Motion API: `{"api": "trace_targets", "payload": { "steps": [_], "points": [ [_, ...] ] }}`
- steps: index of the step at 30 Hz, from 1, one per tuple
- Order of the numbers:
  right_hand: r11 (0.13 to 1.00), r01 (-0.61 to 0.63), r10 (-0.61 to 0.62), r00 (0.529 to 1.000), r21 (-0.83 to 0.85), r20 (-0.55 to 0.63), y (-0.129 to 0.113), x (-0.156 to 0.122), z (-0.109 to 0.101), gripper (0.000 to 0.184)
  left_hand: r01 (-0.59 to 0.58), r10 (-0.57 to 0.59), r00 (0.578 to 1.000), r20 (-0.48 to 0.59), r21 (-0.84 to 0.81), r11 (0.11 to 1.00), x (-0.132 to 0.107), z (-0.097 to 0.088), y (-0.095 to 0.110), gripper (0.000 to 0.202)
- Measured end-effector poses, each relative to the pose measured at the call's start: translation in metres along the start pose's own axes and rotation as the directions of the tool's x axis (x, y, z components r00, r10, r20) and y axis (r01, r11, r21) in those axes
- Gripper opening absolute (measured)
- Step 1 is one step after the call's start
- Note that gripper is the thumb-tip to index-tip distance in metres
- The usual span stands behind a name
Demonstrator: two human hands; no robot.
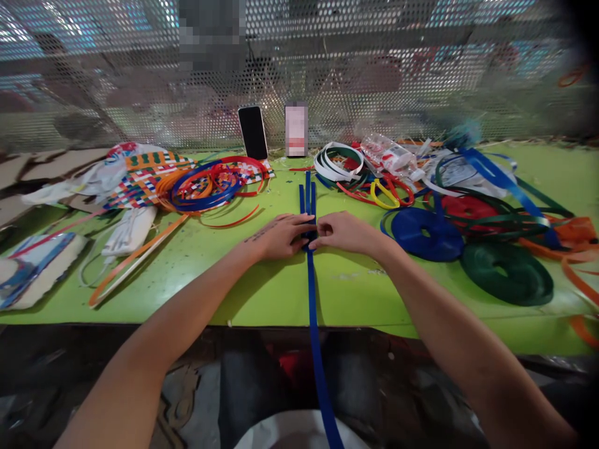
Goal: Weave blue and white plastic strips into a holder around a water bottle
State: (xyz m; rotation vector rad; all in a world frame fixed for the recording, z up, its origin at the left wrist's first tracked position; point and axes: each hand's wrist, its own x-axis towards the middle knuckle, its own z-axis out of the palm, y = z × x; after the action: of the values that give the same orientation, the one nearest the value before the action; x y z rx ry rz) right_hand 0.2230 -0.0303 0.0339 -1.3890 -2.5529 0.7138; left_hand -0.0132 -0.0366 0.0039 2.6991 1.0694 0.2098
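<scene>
Blue straps [312, 280] should handle as light, springy and slick, best held flat by their edges where they bunch together. They lie under the fingers of the left hand [285, 236], outstretched, parted from the thumb and resting on them. Opposite, the right hand [344, 232] curls thumb and forefinger close; whether they pinch a strap, I cannot tell. Beyond the fingers three ends lie on the tabletop [262, 302]; one long length trails nearer.
</scene>
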Motion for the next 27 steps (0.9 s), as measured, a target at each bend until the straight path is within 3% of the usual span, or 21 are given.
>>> {"api": "trace_targets", "payload": {
  "steps": [6, 15, 27],
  "points": [
    [0.999, -0.029, 0.027, 0.997, 0.031, 0.067, -0.012, -0.003, 0.004, 0.036, -0.02, 0.02, 1.0, 0.002, 0.006, 1.0, 0.001, 0.002, -0.004, 0.053],
    [0.997, -0.057, 0.061, 0.995, -0.041, 0.082, -0.003, 0.0, 0.011, 0.041, -0.031, 0.031, 0.998, 0.056, 0.01, 0.999, 0.0, 0.001, -0.003, 0.056],
    [0.995, -0.095, 0.088, 0.985, 0.039, 0.146, -0.008, -0.005, -0.004, 0.029, -0.012, 0.013, 0.998, 0.056, -0.022, 1.0, 0.001, 0.001, -0.003, 0.056]
  ]
}}
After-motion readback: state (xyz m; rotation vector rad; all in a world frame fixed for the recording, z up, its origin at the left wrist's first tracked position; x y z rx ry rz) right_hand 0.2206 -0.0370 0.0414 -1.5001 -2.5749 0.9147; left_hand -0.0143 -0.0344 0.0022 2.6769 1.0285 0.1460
